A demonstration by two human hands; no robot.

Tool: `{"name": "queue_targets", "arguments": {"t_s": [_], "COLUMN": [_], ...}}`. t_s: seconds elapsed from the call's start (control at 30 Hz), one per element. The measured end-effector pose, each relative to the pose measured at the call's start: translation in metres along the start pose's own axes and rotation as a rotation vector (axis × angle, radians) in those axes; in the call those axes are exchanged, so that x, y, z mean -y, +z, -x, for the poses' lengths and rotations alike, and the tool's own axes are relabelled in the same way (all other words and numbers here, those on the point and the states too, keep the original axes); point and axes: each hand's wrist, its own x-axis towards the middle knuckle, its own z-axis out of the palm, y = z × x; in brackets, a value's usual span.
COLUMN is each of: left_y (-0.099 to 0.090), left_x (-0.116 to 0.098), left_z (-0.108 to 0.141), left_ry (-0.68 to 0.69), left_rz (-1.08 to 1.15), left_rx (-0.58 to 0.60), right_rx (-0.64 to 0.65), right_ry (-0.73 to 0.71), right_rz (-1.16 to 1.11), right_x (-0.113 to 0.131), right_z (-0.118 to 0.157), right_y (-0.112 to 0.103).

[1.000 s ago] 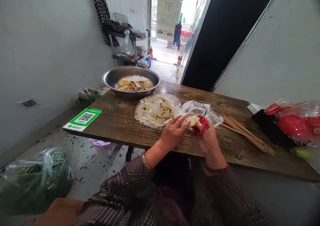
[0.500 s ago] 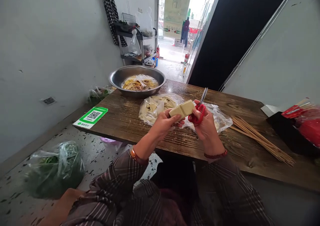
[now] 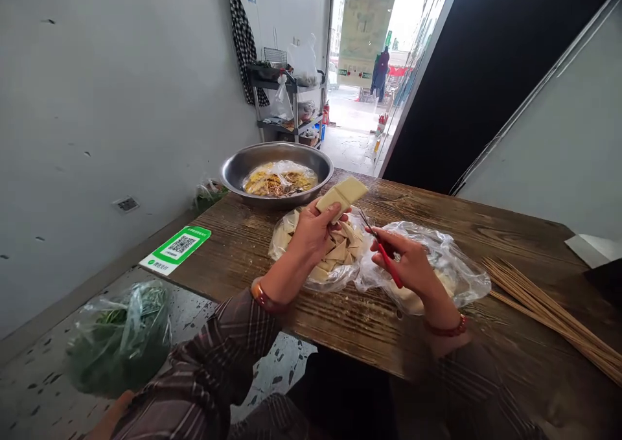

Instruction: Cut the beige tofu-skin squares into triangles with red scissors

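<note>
My left hand is closed round a stack of pale tofu sheets, held up above a plastic bag of cut tofu pieces. In my right hand are red-handled scissors, their blades pointing up and left toward the stack but apart from it. Under the right hand lies a second clear plastic bag with pale contents that are partly hidden.
A steel basin with bagged yellowish food stands at the table's far left. Wooden skewers lie on the right, and a green QR code card at the left corner. On the floor sits a bag of greens.
The left hand has raised and tilted the tofu stack. My right hand has moved away from it, down and right, and the scissors now lie along the fingers. The view has shifted.
</note>
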Motion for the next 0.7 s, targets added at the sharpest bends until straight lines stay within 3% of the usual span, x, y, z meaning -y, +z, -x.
{"name": "queue_targets", "arguments": {"t_s": [0.2, 0.37, 0.7], "left_y": [-0.006, -0.012, -0.016], "left_x": [0.014, 0.022, 0.028], "left_z": [-0.005, 0.007, 0.015], "left_ry": [0.031, -0.057, -0.123], "left_rz": [-0.009, -0.059, -0.09], "left_rx": [0.053, 0.068, 0.125], "right_rx": [0.005, 0.067, 0.111], "right_ry": [0.034, 0.059, 0.197], "right_rz": [0.044, 0.043, -0.145], "right_x": [-0.008, -0.006, -0.011], "right_z": [0.004, 0.006, 0.012], "right_y": [0.0, 0.008, 0.018]}}
